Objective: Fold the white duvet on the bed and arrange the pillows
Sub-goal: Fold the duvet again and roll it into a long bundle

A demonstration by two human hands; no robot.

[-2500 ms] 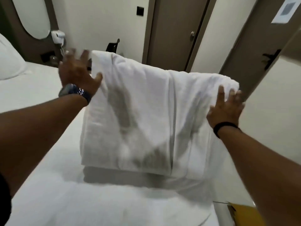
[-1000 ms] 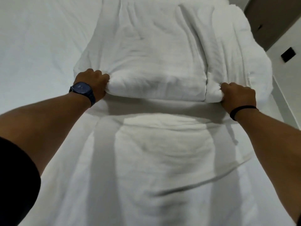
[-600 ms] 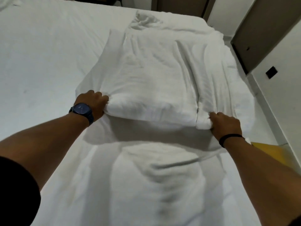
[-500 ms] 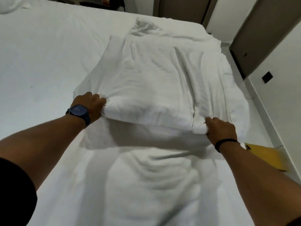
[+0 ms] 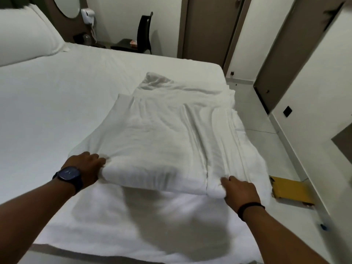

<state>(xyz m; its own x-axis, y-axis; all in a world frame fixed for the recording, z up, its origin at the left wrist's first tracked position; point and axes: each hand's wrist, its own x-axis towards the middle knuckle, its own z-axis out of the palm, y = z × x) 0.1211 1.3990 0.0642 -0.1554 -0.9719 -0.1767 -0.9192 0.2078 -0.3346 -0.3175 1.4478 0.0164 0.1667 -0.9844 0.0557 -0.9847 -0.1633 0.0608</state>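
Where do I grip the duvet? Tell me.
Grip the duvet by its thick near fold, one corner each, from the near side, where the left hand and right hand hold it. That edge is rounded and bulky; the far end lies bunched.

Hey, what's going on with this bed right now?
A person is folding the white duvet on the bed. The left hand grips the near left corner of the folded-over layer, and the right hand grips its near right corner. The fold lies flat toward the bed's right edge, with more duvet spread underneath toward the camera. A pillow rests at the far left, untouched.
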